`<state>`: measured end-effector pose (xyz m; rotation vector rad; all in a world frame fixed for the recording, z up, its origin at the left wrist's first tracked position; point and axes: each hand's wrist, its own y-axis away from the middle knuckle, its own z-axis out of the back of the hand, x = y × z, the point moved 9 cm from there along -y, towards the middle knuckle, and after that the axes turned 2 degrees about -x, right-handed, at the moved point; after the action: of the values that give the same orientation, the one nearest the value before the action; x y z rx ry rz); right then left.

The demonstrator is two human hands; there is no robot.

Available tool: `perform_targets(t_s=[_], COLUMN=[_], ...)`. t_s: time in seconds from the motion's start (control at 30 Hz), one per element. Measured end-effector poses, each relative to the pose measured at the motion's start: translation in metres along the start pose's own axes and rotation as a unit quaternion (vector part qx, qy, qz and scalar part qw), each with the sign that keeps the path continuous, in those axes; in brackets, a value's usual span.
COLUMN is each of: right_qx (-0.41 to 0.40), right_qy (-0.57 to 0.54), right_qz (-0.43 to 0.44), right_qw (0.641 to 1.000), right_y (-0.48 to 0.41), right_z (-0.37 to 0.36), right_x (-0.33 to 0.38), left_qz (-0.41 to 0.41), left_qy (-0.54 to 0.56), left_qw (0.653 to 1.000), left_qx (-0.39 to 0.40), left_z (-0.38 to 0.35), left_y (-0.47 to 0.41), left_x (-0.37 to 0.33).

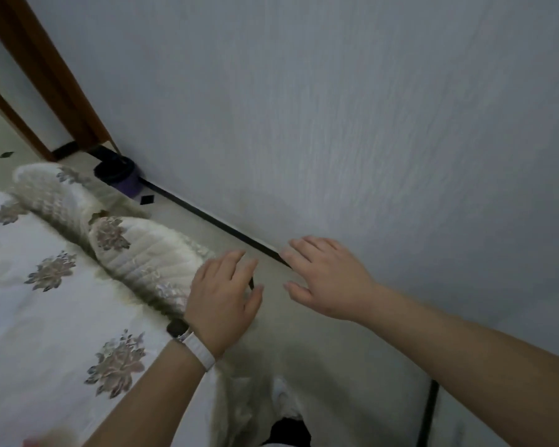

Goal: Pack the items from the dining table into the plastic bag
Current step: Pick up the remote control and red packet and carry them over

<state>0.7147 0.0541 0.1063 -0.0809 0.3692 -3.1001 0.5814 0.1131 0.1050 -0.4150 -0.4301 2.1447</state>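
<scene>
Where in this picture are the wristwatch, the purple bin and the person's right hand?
wristwatch (pixel 178 328): head view, on its dark face.
purple bin (pixel 128 183): head view, on its side wall.
right hand (pixel 328 282): head view, back of the hand.

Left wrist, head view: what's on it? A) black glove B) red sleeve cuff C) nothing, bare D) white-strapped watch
D: the left hand is bare and open, and a white-strapped watch with a dark face sits on the wrist just behind it; the right hand has nothing on its wrist.
</scene>
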Motion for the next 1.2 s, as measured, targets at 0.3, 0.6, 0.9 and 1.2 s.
perform_targets(t_s=[0.3,0.6,0.9,1.2], right_qx=[-0.008,-0.019,0.0,-0.013], right_qy=[0.055,0.033,-0.019,-0.106], right_qz=[-0.001,0.038,0.147,0.266], right_qw=[0.998,0.999,0.989,0.958], right_y=[-0.119,-0.22,-0.359,-0.508], right_z=[0.001,-0.026,-0.087,-0.115], right_x=[-0.072,-0.092,-0.093,-0.087], left_qz=[-0.017,0.018,0.132,0.281], left_qy=[0.036,0.011,-0.074,-0.155], left_qw=[0.998,1.0,0.988,0.946], left_qx=[-0.052,-0.01,0.005,0.042], left_z=[-0.039,-0.066,-0.09,-0.092], left_y=[-0.128,-0.186,-0.235,-0.282], left_x=[0.069,0.142,0.25,0.33])
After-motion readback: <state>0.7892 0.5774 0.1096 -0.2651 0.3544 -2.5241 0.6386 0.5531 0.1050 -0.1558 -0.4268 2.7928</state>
